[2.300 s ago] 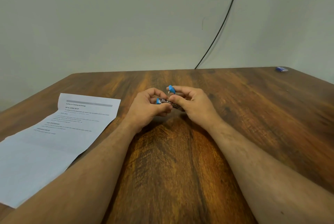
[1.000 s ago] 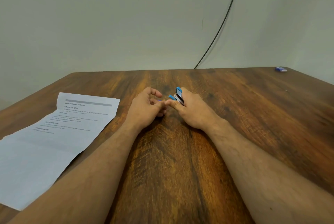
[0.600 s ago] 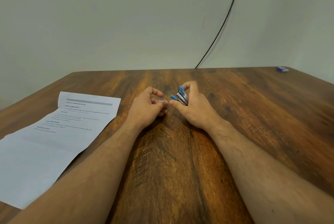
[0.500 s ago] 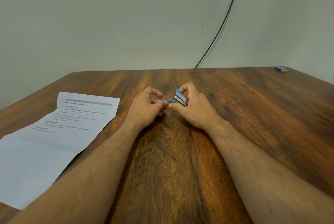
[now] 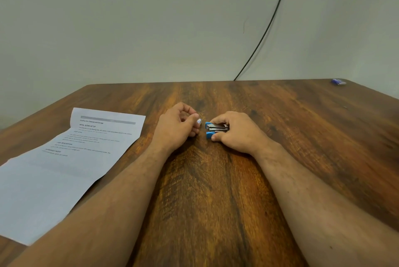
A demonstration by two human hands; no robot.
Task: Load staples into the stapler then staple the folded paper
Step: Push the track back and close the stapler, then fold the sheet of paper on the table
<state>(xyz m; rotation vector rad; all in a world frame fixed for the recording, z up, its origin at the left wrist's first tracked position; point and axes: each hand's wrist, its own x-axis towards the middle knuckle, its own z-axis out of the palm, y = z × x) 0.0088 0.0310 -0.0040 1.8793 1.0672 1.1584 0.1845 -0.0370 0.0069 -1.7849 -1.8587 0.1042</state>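
Stapler (image 5: 216, 129) tipped down from upright to lie sideways in right hand (image 5: 237, 132), nose toward left hand (image 5: 177, 125) pinching a small staple strip (image 5: 199, 121) — likely lined up for loading — paper (image 5: 64, 159) lies well left on table (image 5: 302, 126).

The right hand (image 5: 237, 133) hides the stapler's (image 5: 216, 129) rear half — the paper's (image 5: 54, 169) small print is unreadable.
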